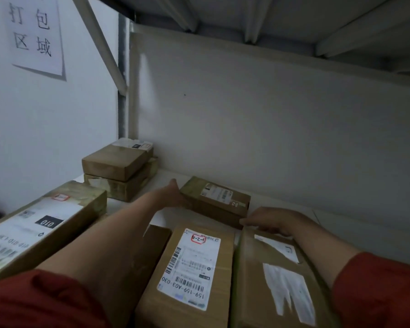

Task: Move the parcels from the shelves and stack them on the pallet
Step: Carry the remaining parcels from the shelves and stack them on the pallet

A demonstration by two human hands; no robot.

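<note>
While both arms reach into the bay, the white shelf (pixel 355 233) and its pale back panel (pixel 270 129) fill most of the view, with the ribbed underside of the next level (pixel 246 13) overhead. On the wall to the left hangs a paper sign (pixel 33 34) with four large characters.

Biggest of the cartons is the long parcel (pixel 45 223) at the near left, which bears a label reading 010 and runs from near left toward far right. At the near right lies the taped carton (pixel 277 280) with a torn white label. Just beside it on the left is the labelled carton (pixel 189 268), marked 159-159-A03-030, with its long axis running away from the camera. In the far left corner two small boxes are stacked, the upper box (pixel 116 162) turned slightly askew on the lower box (pixel 128 188).

Smaller again is the brown parcel (pixel 218 202), which lies flat on the shelf near the back panel, beyond the two near cartons, label up. Its long axis runs left to right, skewed so that the left end points farther back and the right end comes nearer.

Both forearms are bare below red sleeves. The left hand (pixel 171 195) presses flat against the parcel's left end, thumb raised; its fingertips are lost against the cardboard. The right hand (pixel 275 220), back upward, stretches its fingers (pixel 249 221) leftward to touch the near right corner.
</note>
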